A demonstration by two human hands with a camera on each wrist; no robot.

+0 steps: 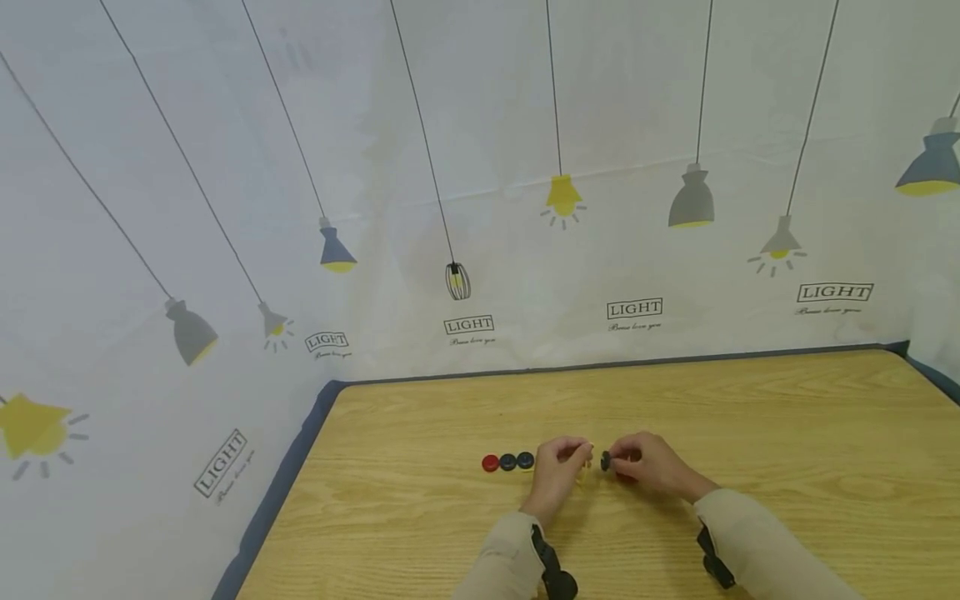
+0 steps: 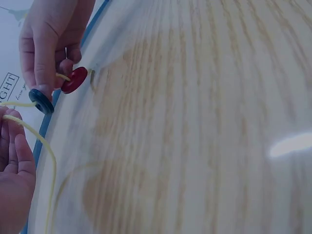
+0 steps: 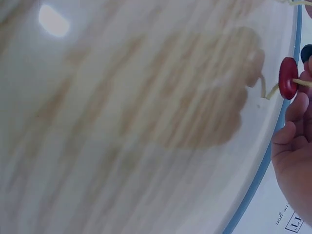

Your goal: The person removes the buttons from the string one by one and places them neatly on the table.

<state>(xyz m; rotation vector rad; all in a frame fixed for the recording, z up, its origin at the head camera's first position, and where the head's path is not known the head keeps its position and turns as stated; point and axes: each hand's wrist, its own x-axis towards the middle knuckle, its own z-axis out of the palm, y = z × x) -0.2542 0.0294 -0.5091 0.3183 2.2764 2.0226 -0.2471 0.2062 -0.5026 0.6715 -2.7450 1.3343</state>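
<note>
Landmark: one dark disc bead [image 1: 605,461], edge-on, held up over the wood-grain worktop [image 1: 750,417].
Right hand [image 1: 648,465]: just right of the landmark, nearly closed, pinching it between bent fingers and thumb. We judge it turned edge-on so that its central hole meets the cord.
Left hand [image 1: 558,471]: just left of the landmark, closed to a narrow pinch on the yellow cord [image 2: 52,170], probably to steady the strand that runs to the landmark's centre.
Hanging red bead [image 3: 288,78]: just beside the landmark, cord through its middle; whether fingers grip it, we cannot tell.
Row, left of the landmark: flat red bead [image 1: 491,462], first dark bead [image 1: 507,462], second dark bead [image 1: 525,460], side by side. We suppose they lie there to leave both hands room.
</note>
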